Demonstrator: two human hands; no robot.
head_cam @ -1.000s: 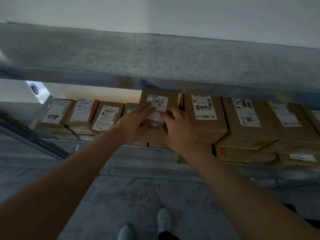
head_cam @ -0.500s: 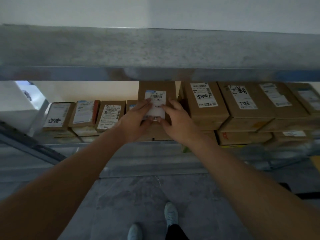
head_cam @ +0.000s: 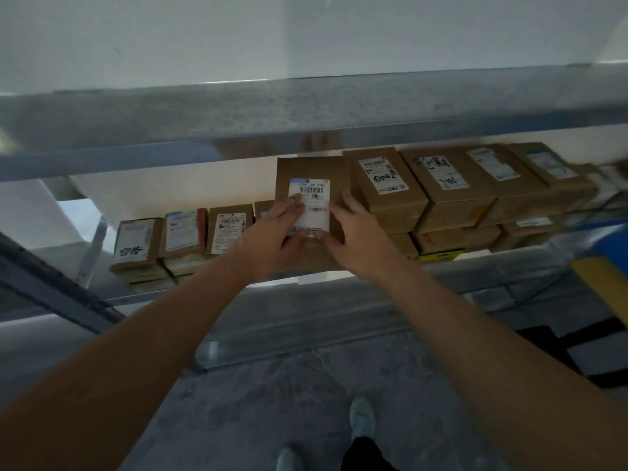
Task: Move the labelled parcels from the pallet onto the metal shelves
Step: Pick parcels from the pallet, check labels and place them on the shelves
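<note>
head view: both hands are on one parcel (head_cam: 307,175) at the front of the lower shelf (head_cam: 458,277). the left hand (head_cam: 272,237) lies on its white label (head_cam: 311,207) with straight fingers, and its thumb touches the lower edge. the right hand (head_cam: 356,236) presses the right side, fingers straight too. the parcel stands between small boxes (head_cam: 180,236) on the left and stacked boxes (head_cam: 441,185) on the right. an upper shelf (head_cam: 238,120) is above. two shoes (head_cam: 362,419) stand on the grey floor.
</note>
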